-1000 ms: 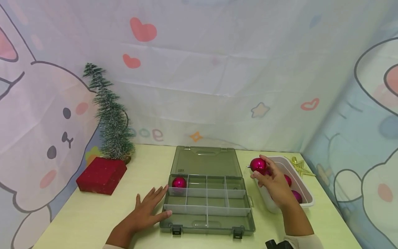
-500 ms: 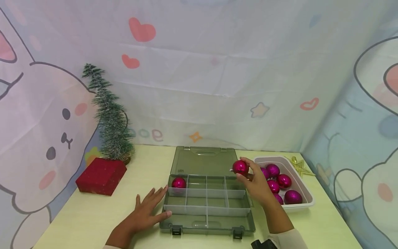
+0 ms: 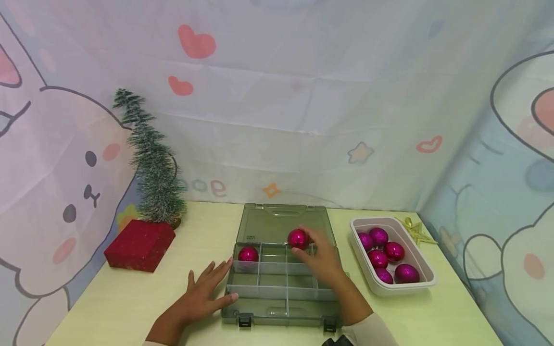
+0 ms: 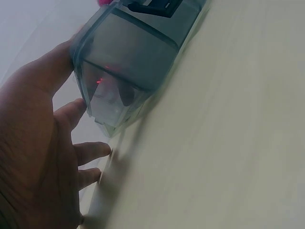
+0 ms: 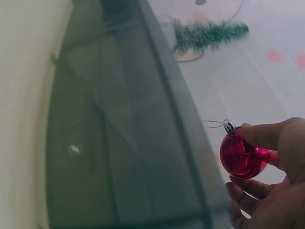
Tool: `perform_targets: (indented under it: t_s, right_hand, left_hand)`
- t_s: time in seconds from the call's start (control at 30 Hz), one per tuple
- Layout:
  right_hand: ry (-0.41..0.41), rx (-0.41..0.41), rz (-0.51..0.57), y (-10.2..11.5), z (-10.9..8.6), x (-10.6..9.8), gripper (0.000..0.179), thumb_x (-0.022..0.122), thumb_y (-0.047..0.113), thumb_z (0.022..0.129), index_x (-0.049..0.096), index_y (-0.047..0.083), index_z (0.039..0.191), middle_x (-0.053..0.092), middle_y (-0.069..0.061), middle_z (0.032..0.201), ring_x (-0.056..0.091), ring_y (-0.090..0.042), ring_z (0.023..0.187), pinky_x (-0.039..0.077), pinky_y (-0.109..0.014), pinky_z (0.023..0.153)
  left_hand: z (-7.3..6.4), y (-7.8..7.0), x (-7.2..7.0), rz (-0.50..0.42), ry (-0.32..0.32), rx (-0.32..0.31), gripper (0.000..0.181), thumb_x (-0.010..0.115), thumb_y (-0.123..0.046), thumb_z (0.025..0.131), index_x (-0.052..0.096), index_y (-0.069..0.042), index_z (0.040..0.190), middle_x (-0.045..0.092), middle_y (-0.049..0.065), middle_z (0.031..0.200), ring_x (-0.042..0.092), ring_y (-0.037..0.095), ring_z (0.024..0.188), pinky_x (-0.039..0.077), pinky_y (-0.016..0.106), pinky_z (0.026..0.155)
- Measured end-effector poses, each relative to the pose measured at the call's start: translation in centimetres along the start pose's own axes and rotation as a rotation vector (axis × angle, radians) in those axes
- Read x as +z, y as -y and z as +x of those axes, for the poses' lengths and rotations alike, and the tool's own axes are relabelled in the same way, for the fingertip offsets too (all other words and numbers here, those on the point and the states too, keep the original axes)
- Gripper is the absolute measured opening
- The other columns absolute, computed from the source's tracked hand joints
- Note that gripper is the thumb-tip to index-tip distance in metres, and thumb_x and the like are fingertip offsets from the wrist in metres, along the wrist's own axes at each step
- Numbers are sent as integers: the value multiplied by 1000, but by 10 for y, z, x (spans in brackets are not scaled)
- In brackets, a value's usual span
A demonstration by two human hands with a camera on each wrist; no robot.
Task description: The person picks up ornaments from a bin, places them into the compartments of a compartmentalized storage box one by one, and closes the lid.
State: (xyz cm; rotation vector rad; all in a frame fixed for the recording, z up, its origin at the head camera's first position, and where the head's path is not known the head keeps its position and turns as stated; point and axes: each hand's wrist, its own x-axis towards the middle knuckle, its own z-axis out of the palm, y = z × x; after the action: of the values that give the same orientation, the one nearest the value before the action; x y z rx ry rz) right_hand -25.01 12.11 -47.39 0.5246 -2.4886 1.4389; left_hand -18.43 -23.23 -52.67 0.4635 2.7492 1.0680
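A shiny magenta Christmas bauble [image 3: 298,239] is pinched between the thumb and fingers of my right hand [image 3: 322,257], over the back row of the green see-through divided box [image 3: 255,305]. In the right wrist view the bauble [image 5: 242,155] shows a silver cap with a thin wire loop. Another shiny bauble [image 3: 248,254] sits in the box's back left compartment. My left hand [image 3: 200,296] lies with fingers spread at the box's left side, thumb at its front left edge. The left wrist view shows this hand [image 4: 43,114] with fingertips right against the box wall [image 4: 128,52].
A white tub [image 3: 391,290] with several magenta and purple baubles stands right of the box, a gold star ornament [image 3: 415,231] behind it. At the left are a red box [image 3: 140,244] and a small artificial Christmas tree [image 3: 157,178]. The divided box's lid [image 3: 277,221] lies folded back.
My right hand has carried the bauble leftward from above the white tub to over the divided box's back row, uncovering the tub. My left hand has stayed in place.
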Motion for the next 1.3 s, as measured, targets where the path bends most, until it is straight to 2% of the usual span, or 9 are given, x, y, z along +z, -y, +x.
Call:
perform_targets:
  t_s: [0.17,0.3,0.6,0.8,1.03,1.17,1.3]
  right_hand:
    - [29,-1,-20,0,3,16,62,85,12,95,63,8,152,68,-20,147,63,-42,138,49,-68,116]
    - [62,-19,-28,1,6,25,62,85,14,96,62,8,154,65,-20,153,57,-46,146,44,-70,120]
    - [69,22,-135,9,0,39,69,84,24,98,55,11,159,65,-17,153,53,-45,148,36,-79,118]
    - [71,67,-138,8,-2,45,63,87,28,96,61,13,152,67,-13,150,51,-42,149,33,-76,118]
    - [71,28,-176,5,-3,50,60,88,26,94,65,10,147,68,-13,148,54,-40,145,34,-73,112]
    - [61,-24,-232,2,-3,53,59,87,26,94,65,7,146,67,-17,147,55,-42,142,36,-75,108]
    - [56,-33,-248,0,-4,55,56,87,24,94,66,8,144,67,-19,145,56,-42,141,37,-77,109]
  left_hand:
    - [0,-1,0,0,3,0,92,69,-55,102,23,-26,177,29,22,180,7,57,168,-18,90,116]
    - [0,0,0,11,-4,2,92,69,-55,102,23,-26,177,31,22,179,9,58,168,-16,91,116]
    - [1,0,1,19,-17,6,93,70,-55,101,24,-26,176,33,22,178,11,58,167,-15,92,116]
    - [0,0,1,19,-21,7,92,70,-55,101,25,-26,176,33,22,178,11,59,167,-14,92,115]
    - [1,1,1,22,-19,3,92,70,-55,101,25,-28,176,33,21,178,11,59,167,-13,93,115]
    - [1,0,1,21,-18,3,92,70,-55,101,24,-27,176,33,22,178,11,59,167,-14,92,115]
    - [0,-1,1,10,-13,2,92,70,-55,101,24,-27,176,33,22,178,10,58,167,-15,92,115]
